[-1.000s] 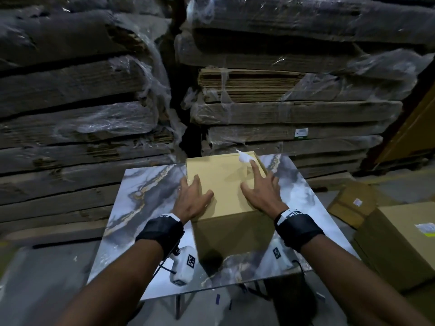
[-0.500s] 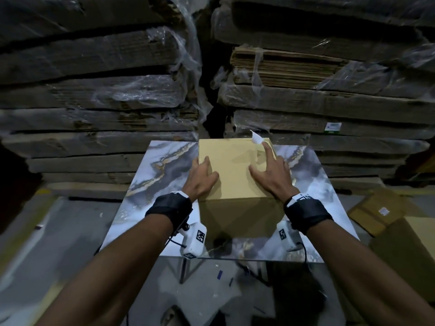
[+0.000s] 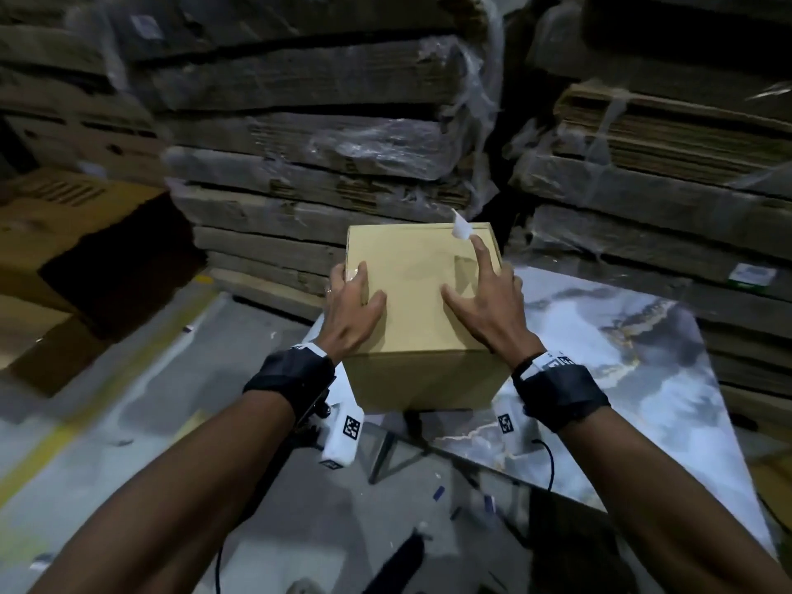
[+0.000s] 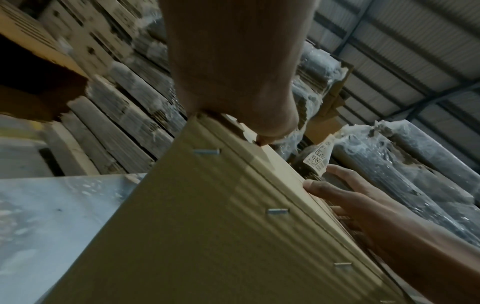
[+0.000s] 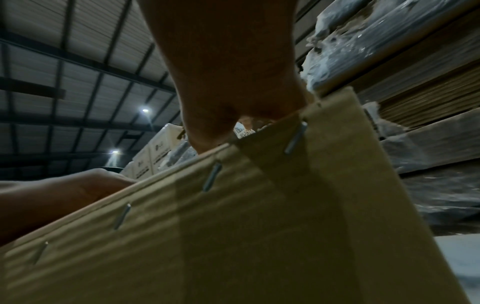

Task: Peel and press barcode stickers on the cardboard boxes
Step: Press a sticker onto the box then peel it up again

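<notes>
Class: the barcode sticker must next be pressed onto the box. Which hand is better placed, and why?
Right. The sticker already hangs from the right hand's raised index fingertip above the box top. The left hand grips the box's left edge, steadying it.

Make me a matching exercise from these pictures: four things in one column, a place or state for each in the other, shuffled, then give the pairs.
Things:
1. cardboard box
2. barcode sticker
3. left hand
4. marble-patterned table

Places or states:
A. stuck to the right index fingertip, not yet pressed on
B. gripping the box's left top edge
C. lying under the box's right side
D. held between both hands

The right hand lies spread on the box top.

Pairs: 1-D, 2-A, 3-B, 4-C
</notes>
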{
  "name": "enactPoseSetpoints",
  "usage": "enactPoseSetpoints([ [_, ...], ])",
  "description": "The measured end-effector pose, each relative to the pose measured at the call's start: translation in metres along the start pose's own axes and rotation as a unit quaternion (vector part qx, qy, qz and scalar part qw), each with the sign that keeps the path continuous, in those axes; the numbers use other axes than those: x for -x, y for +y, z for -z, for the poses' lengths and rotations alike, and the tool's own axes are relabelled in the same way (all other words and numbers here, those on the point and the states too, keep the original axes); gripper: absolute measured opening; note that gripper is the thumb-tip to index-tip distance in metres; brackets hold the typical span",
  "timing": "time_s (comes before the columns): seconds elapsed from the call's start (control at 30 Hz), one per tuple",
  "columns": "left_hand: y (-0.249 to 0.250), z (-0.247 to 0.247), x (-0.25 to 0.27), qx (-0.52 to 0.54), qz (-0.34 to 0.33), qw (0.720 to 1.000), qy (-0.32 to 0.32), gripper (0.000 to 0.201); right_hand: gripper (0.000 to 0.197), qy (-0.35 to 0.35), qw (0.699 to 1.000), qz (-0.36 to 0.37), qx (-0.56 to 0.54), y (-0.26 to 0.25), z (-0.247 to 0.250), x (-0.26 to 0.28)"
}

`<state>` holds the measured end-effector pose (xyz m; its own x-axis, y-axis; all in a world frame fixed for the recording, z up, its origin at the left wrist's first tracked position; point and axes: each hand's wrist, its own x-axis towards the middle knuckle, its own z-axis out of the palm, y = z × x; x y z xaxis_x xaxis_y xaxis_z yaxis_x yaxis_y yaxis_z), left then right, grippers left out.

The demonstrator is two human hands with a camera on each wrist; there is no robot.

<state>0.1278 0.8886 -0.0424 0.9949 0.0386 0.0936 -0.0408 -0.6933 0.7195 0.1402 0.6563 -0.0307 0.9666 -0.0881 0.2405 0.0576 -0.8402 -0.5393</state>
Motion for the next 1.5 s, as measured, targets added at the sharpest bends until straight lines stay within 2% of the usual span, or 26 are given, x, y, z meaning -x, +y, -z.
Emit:
enactPoseSetpoints([
  [0.23, -0.057, 0.071, 0.032, 0.006, 0.055, 0.994, 0.092, 0.069, 0.095, -0.042, 0.995, 0.093, -0.022, -0.088, -0.044, 0.001],
  [0.37, -0.102, 0.114, 0.054, 0.003, 0.095, 0.987, 0.13, 0.08, 0.096, -0.081, 0.987, 0.133, -0.041, -0.142, -0.079, 0.012],
  [0.67, -0.226, 0.196, 0.126, -0.006, 0.201, 0.958, 0.205, 0.075, 0.097, -0.163, 0.962, 0.215, -0.042, -0.276, -0.171, 0.063],
  [0.87, -0.3, 0.238, 0.173, 0.007, 0.257, 0.936, 0.24, 0.077, 0.095, -0.216, 0.939, 0.263, -0.04, -0.344, -0.234, 0.103],
  [1.03, -0.35, 0.255, 0.212, 0.018, 0.304, 0.917, 0.258, 0.077, 0.101, -0.267, 0.918, 0.291, -0.031, -0.379, -0.291, 0.131],
  [1.2, -0.399, 0.261, 0.257, 0.021, 0.352, 0.897, 0.267, 0.067, 0.103, -0.325, 0.894, 0.307, -0.029, -0.402, -0.347, 0.17],
  [1.5, -0.482, 0.258, 0.321, 0.045, 0.453, 0.849, 0.267, 0.068, 0.114, -0.437, 0.84, 0.321, -0.03, -0.421, -0.444, 0.231],
])
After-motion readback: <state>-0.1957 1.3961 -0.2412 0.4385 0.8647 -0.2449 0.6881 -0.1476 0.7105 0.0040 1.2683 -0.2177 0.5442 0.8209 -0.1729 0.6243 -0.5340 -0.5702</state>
